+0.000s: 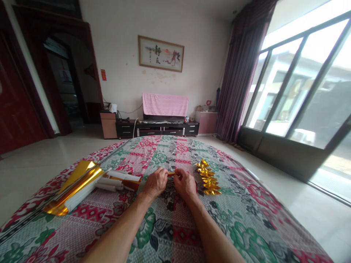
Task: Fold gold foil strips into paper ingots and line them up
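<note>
Between my two hands runs a narrow strip of folded gold foil paper [171, 174]. My left hand [156, 181] pinches its left end, and my right hand [186, 183] grips the right end with curled fingers. Just right of my right hand, several folded gold paper ingots [210, 179] lie in a row on the cloth. To the left of my left hand are white-backed rolled paper pieces [116, 181]. Beyond them rests a larger stack of gold foil sheets [78, 188], curled over with white undersides showing. My fingertips partly hide the strip's ends.
A flowered cloth [236, 219] covers the rounded surface under my hands. Across the room stands a low black TV cabinet [167, 128] with a pink cloth [165, 105] above it. Tall windows [296, 87] and a purple curtain [238, 73] are on the right.
</note>
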A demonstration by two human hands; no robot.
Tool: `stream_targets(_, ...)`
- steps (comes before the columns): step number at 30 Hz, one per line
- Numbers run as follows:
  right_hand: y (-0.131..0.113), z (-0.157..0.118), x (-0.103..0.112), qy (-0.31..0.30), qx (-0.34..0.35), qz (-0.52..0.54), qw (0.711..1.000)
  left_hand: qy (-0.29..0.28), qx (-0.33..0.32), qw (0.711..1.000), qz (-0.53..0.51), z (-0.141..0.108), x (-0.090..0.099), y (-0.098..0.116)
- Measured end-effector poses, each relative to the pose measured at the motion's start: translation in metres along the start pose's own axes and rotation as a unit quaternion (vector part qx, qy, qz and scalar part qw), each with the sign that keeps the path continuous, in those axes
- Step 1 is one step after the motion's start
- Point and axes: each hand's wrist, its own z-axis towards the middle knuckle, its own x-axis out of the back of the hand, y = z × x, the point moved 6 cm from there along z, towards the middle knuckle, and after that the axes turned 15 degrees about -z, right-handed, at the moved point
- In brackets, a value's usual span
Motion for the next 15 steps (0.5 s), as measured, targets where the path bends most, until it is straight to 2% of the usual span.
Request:
stream_targets(7, 0.001, 0.005, 0.002, 0.017, -0.024, 0.072, 0.997, 0.014, -0.043, 0.999, -0.021, 0.001, -0.001, 0.006)
stream_targets(15, 0.001, 0.006, 0.003, -0.021, -0.027, 0.16, 0.987, 0.0, -0.068, 0.998, -0.017, -0.001, 0.0, 0.017)
